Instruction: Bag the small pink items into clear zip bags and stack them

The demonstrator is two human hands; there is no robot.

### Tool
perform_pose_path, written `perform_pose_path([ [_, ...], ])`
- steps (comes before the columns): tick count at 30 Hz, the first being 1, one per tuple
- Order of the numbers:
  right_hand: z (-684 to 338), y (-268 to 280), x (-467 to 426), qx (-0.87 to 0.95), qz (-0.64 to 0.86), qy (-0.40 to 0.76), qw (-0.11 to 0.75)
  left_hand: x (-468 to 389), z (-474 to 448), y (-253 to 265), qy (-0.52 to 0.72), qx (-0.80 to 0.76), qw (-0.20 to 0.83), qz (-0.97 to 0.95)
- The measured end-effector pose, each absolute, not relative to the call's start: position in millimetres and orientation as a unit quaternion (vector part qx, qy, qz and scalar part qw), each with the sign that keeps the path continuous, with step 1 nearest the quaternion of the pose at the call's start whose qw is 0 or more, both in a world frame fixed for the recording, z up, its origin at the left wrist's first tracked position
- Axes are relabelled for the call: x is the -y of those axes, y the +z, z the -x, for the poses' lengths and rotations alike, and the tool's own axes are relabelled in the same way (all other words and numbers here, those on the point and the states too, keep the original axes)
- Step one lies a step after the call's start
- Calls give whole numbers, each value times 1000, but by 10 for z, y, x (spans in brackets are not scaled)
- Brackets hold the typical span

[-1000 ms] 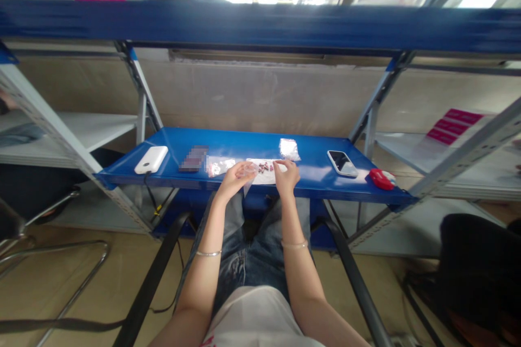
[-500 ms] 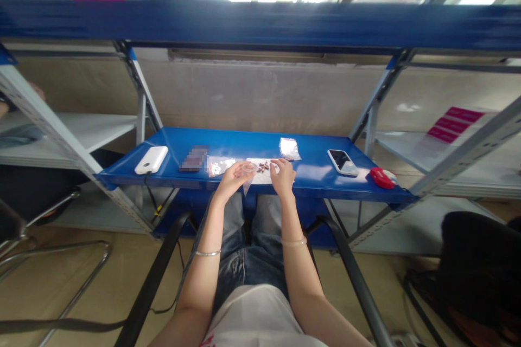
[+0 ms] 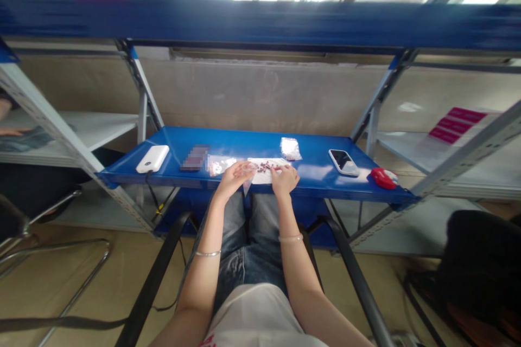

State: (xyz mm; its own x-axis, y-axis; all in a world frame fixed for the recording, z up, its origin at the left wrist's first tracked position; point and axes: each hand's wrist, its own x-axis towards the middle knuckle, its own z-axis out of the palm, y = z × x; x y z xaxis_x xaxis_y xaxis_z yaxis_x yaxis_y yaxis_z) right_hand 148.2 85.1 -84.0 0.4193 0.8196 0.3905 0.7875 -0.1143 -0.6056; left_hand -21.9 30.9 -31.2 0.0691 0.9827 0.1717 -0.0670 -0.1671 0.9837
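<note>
A white sheet [image 3: 260, 178] lies at the front of the blue shelf, with several small dark reddish-brown pieces [image 3: 266, 166] scattered on it. My left hand [image 3: 233, 179] is closed on a clear plastic bag [image 3: 246, 184] at the sheet's left edge, and part of the bag hangs over the front of the shelf. Over the right part of the sheet is my right hand [image 3: 285, 180], its fingertips bent together down at the pieces. Whatever it pinches is too small to make out.
The blue shelf [image 3: 232, 141] also bears a white power bank [image 3: 152, 159] with a cable, a blurred dark flat object [image 3: 195, 158], clear packets [image 3: 221, 166], a white packet [image 3: 290, 148], a phone [image 3: 344, 162] and a red item [image 3: 383, 178]. Chair armrests flank me.
My right hand has come slightly nearer and lowered its fingers onto the pieces, uncovering more of them at the sheet's far right. The left hand holds still with the bag.
</note>
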Motion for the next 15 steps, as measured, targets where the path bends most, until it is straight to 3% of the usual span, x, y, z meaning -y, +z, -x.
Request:
perform_pose_path([
  [7,-1477,-825,-813,527,739,35,417,-321,216,-330,537,-415,483,-553],
  [15,-1589,-443,-699,544,615,107,561,-314,171,-315,532,-404,492,-558],
])
